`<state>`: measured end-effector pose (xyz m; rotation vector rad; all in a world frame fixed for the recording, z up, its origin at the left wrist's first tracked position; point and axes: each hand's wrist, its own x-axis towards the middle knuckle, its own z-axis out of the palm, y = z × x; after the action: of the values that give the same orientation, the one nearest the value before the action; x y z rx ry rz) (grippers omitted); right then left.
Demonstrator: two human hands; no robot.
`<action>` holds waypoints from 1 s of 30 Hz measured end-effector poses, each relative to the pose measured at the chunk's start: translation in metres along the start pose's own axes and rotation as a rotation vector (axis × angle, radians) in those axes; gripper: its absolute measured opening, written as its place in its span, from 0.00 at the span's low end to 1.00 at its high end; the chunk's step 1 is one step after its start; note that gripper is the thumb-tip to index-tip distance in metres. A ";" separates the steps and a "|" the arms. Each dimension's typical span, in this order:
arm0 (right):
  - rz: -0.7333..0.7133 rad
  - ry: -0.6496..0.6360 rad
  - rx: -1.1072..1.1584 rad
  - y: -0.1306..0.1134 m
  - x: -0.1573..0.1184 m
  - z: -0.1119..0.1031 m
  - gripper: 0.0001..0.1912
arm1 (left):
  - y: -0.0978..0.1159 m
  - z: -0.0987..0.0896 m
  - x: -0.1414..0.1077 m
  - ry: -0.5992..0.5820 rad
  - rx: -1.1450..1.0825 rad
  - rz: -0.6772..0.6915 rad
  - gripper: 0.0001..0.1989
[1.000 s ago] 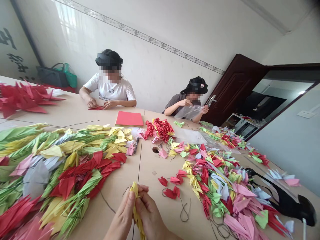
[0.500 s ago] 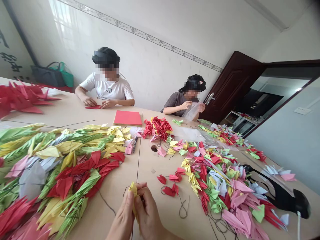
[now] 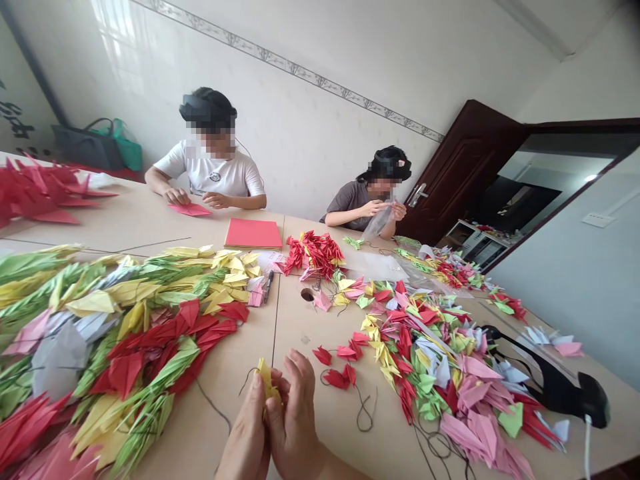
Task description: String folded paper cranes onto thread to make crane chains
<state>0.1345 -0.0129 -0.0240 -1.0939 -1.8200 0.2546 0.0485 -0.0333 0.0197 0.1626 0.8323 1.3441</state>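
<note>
Close to the table's near edge, a folded yellow paper piece (image 3: pixel 267 379) sits between my two hands. My left hand (image 3: pixel 247 427) is closed on it, thumb along its side. My right hand (image 3: pixel 295 413) cups it from the other side with thumb and fingers against it, hiding its lower part. A dark string shows beside the left fingertips. To the left lies a big pile of folded paper pieces (image 3: pixel 125 360) in green, yellow, red, pink and white. Several red folded pieces (image 3: pixel 339 379) lie to the right of my hands.
A mixed paper pile (image 3: pixel 470 393) and a black strapped object (image 3: pixel 565 393) are at the right. Red sheets (image 3: pixel 253 233), a red bundle (image 3: pixel 315 253) and a pen (image 3: pixel 269 287) lie farther back. Two people (image 3: pixel 215 157) (image 3: pixel 373 197) sit across the table (image 3: pixel 300 327).
My right hand's fingers have risen and straightened beside the yellow piece. Across the table, one person's hands have moved apart around a red paper, and the other's plastic bag has shifted.
</note>
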 end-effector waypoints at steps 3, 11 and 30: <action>-0.081 -0.002 -0.023 -0.004 0.000 0.000 0.27 | 0.002 0.002 0.001 0.016 -0.045 -0.057 0.22; -0.135 -0.070 0.047 -0.025 0.009 -0.011 0.25 | 0.003 -0.001 0.006 0.039 -0.074 -0.083 0.23; 1.534 -0.567 1.650 -0.023 0.027 -0.069 0.24 | 0.027 0.009 -0.003 -0.719 1.303 0.723 0.21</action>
<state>0.1736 -0.0245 0.0423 -0.7987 -0.1760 2.4990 0.0328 -0.0260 0.0428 1.9841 0.9167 1.0166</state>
